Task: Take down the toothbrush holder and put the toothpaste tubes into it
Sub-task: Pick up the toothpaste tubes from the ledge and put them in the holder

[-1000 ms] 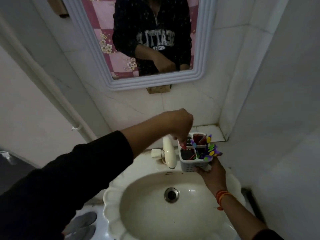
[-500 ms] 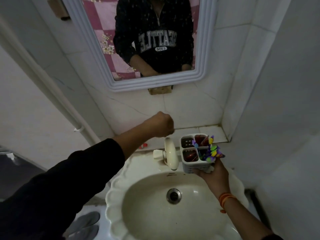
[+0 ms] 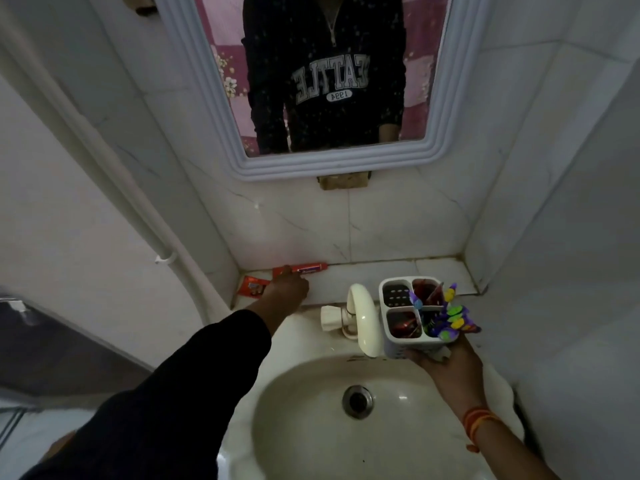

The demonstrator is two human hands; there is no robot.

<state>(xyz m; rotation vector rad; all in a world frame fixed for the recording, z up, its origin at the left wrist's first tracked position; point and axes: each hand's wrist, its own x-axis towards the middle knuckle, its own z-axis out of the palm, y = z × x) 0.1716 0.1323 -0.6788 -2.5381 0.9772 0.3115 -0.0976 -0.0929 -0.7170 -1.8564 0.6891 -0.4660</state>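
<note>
My right hand (image 3: 441, 367) holds the white four-compartment toothbrush holder (image 3: 401, 306) from below, upright over the sink's back right rim. Red toothpaste tubes show in two of its compartments, and colourful toothbrushes (image 3: 448, 315) stick out of the right one. My left hand (image 3: 287, 289) reaches to the tiled ledge at the back left, its fingers on the near end of a long red toothpaste tube (image 3: 308, 268) lying against the wall. A smaller red tube (image 3: 252, 287) lies on the ledge just left of that hand.
A cream tap (image 3: 362, 320) stands between my two hands, close to the holder's left side. The white sink (image 3: 311, 427) with its drain (image 3: 357, 400) lies below. A framed mirror (image 3: 440, 147) hangs above. A white pipe (image 3: 152, 233) runs down the left wall.
My left hand has left the holder and moved left and back to the ledge, onto the long red tube. The right hand keeps the holder in about the same place.
</note>
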